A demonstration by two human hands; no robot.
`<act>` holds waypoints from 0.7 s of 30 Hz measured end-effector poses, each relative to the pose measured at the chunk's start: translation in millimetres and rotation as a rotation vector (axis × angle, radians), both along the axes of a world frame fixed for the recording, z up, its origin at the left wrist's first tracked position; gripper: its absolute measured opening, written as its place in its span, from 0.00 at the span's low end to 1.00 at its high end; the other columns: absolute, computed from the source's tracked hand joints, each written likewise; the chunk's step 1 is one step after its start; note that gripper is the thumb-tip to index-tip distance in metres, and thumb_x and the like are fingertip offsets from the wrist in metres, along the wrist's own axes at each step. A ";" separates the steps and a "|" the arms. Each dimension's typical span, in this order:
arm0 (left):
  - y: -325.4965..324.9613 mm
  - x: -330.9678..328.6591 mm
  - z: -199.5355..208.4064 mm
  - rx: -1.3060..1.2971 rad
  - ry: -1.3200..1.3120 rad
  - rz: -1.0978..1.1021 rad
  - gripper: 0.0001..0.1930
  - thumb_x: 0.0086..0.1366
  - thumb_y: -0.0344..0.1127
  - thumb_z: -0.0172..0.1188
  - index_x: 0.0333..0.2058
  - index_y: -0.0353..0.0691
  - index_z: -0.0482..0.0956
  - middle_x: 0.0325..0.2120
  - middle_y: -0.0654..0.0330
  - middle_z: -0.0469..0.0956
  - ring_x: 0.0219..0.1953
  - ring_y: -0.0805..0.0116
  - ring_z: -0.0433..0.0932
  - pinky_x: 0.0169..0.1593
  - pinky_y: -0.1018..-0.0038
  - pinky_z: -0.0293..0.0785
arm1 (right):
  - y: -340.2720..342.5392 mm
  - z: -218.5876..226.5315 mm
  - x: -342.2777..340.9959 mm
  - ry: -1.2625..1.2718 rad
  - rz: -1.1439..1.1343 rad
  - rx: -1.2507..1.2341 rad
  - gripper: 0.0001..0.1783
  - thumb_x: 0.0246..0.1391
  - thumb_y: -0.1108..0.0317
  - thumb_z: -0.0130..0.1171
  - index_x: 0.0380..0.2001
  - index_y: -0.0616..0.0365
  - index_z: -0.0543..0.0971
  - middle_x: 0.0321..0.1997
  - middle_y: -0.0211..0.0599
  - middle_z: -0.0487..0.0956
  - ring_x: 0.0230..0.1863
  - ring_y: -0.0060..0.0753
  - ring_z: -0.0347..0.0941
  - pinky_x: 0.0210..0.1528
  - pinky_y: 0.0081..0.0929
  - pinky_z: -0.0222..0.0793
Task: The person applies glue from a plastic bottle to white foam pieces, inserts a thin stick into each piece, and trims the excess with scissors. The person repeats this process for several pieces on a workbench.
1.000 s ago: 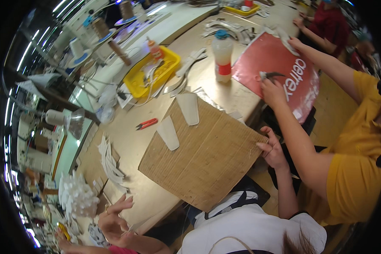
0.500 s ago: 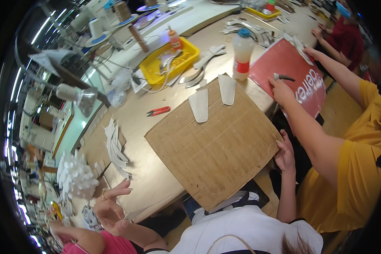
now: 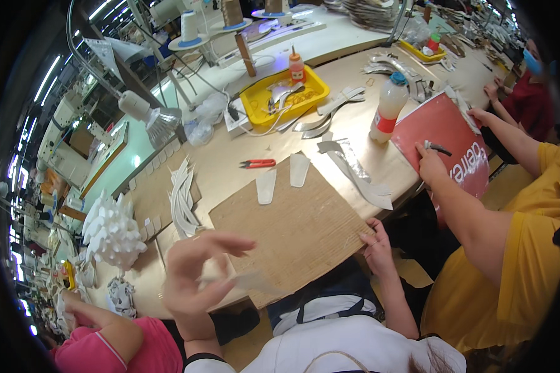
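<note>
A brown cardboard sheet (image 3: pixel 298 227) lies tilted at the table's front edge. Two white tapered flat pieces (image 3: pixel 266 186) rest near its far edge. My right hand (image 3: pixel 379 250) is closed on the sheet's near right corner. Over the sheet's near left side is my left hand (image 3: pixel 196 276), blurred by motion, its thumb and fingers curled around a thin, pale, flat piece (image 3: pixel 261 283). Smearing hides the exact shape of that piece. Just past the cardboard lie red thread snips (image 3: pixel 257 163).
Curved grey strips (image 3: pixel 358 177) lie right of the cardboard, near a bottle (image 3: pixel 389 109). Behind stands a yellow tray (image 3: pixel 249 102); white strips (image 3: pixel 182 199) lie left. A co-worker in yellow (image 3: pixel 498 273) handles a red sheet (image 3: pixel 438 133) at right; another in pink (image 3: pixel 118 345) sits left.
My left hand has moved right and over the cardboard with the pale piece. The cardboard has shifted left in view, uncovering curved grey strips beside it. My right hand still grips its corner.
</note>
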State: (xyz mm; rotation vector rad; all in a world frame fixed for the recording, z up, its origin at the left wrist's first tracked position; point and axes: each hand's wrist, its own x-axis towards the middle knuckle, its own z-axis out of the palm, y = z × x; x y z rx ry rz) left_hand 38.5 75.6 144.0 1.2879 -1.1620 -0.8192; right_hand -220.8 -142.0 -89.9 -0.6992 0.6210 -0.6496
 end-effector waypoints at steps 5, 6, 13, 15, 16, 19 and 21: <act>-89.6 -26.8 -1.5 0.135 0.006 -0.047 0.04 0.61 0.26 0.59 0.32 0.34 0.73 0.50 0.46 0.75 0.52 0.64 0.77 0.51 0.71 0.76 | -5.7 13.7 5.3 0.264 0.053 -0.373 0.26 0.56 0.77 0.57 0.58 0.56 0.63 0.43 0.37 0.77 0.45 0.27 0.76 0.42 0.27 0.76; -104.0 -29.0 -0.9 0.147 0.005 -0.089 0.02 0.63 0.24 0.58 0.34 0.34 0.74 0.51 0.48 0.74 0.54 0.66 0.76 0.53 0.72 0.75 | -9.1 21.5 5.5 0.390 0.080 -0.515 0.27 0.57 0.76 0.57 0.58 0.58 0.63 0.42 0.39 0.77 0.45 0.29 0.76 0.41 0.28 0.76; -154.8 -37.0 -6.6 -0.060 0.006 0.026 0.04 0.63 0.28 0.58 0.30 0.39 0.71 0.57 0.49 0.72 0.48 0.70 0.76 0.56 0.70 0.71 | -41.9 88.5 8.8 0.986 -0.105 -1.297 0.28 0.55 0.67 0.63 0.57 0.59 0.69 0.44 0.52 0.71 0.47 0.52 0.72 0.47 0.43 0.71; -160.9 -29.4 -8.6 -0.035 0.029 -0.019 0.04 0.65 0.29 0.58 0.32 0.39 0.71 0.58 0.50 0.69 0.50 0.70 0.77 0.52 0.71 0.76 | -62.1 102.4 22.5 0.850 -0.242 -1.397 0.28 0.54 0.66 0.64 0.57 0.57 0.70 0.46 0.51 0.70 0.48 0.55 0.71 0.47 0.44 0.70; -162.3 -25.5 -9.4 -0.008 0.047 -0.033 0.04 0.65 0.30 0.58 0.33 0.39 0.72 0.59 0.50 0.68 0.50 0.69 0.77 0.51 0.71 0.78 | -73.5 108.6 31.9 0.836 -0.337 -1.452 0.28 0.54 0.66 0.64 0.57 0.56 0.70 0.46 0.51 0.70 0.48 0.55 0.71 0.48 0.44 0.70; -163.9 -16.9 -11.1 0.093 0.188 -0.038 0.05 0.67 0.32 0.57 0.32 0.40 0.71 0.59 0.51 0.68 0.48 0.72 0.77 0.45 0.73 0.82 | -116.7 127.6 61.8 0.762 -0.578 -1.561 0.29 0.54 0.65 0.64 0.58 0.54 0.69 0.48 0.48 0.70 0.49 0.53 0.70 0.48 0.43 0.70; -165.3 -12.9 -10.8 0.105 0.177 -0.020 0.05 0.67 0.33 0.56 0.32 0.40 0.71 0.59 0.52 0.69 0.46 0.74 0.77 0.42 0.73 0.83 | -142.3 139.2 78.4 0.750 -0.698 -1.562 0.29 0.54 0.64 0.64 0.59 0.53 0.69 0.49 0.47 0.70 0.49 0.52 0.70 0.48 0.43 0.70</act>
